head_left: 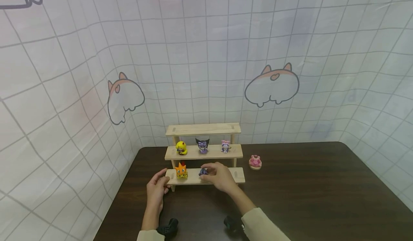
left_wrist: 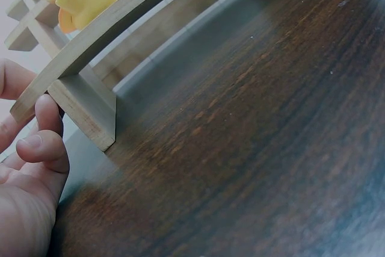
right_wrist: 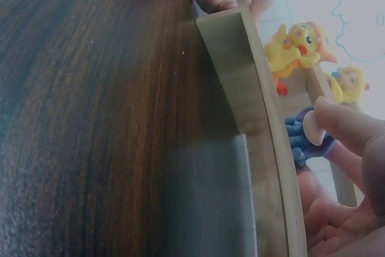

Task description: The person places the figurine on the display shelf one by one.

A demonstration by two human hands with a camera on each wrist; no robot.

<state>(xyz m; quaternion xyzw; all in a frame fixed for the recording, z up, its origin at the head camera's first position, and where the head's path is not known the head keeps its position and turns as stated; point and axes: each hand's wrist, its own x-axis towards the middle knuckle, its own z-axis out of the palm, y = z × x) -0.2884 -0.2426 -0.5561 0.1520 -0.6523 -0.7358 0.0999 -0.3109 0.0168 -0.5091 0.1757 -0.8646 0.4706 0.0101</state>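
Note:
A three-tier wooden display shelf (head_left: 203,129) stands on the dark table. My left hand (head_left: 156,191) grips the left end of its lowest tier, fingers bent around the board's end in the left wrist view. Between thumb and fingers, my right hand (head_left: 220,177) pinches a small dark blue figurine (right_wrist: 305,135) at the middle of that tier; the fingers partly cover it. Left of it on the same tier sits an orange and yellow figurine (head_left: 181,170). The middle tier bears a yellow-haired figurine (head_left: 181,148), a black and purple figurine (head_left: 203,146) and a pink and lilac figurine (head_left: 225,146).
A pink figurine on a pale round base (head_left: 255,162) stands on the table (head_left: 300,187) right of the shelf. White grid-patterned cloth (head_left: 206,61) hangs behind and at both sides. Black devices (head_left: 169,227) are at both wrists.

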